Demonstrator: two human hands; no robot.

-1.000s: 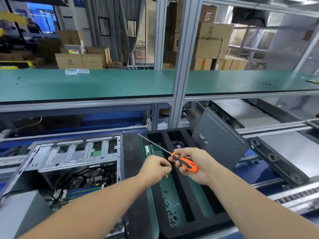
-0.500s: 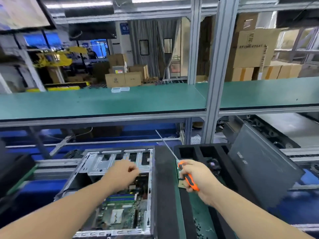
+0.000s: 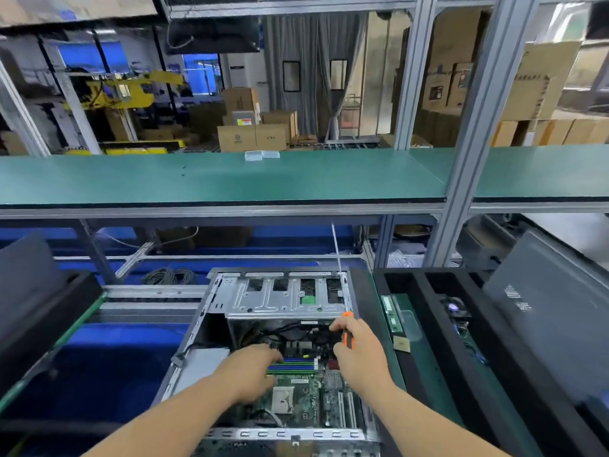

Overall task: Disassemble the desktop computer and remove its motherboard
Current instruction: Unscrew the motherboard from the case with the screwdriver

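The open desktop computer case (image 3: 280, 351) lies on its side at 6 o'clock in the view, its motherboard (image 3: 306, 404) exposed in the bottom of the case. A silver drive cage (image 3: 286, 298) spans the case's 12 o'clock end. The left hand (image 3: 253, 374) reaches into the case with fingers extended, tips touching the blue and green memory slots (image 3: 293, 364); its grip holds nothing. The right hand (image 3: 359, 354) has its grip curled round the orange handle of a screwdriver (image 3: 346, 334), whose long thin shaft points up toward 12 o'clock, past the cage. At 3 o'clock of the case sits a black foam tray (image 3: 421, 324) with green boards in its slots, and a dark side panel (image 3: 553, 321) leans beyond it. A green table (image 3: 230, 179) runs across above
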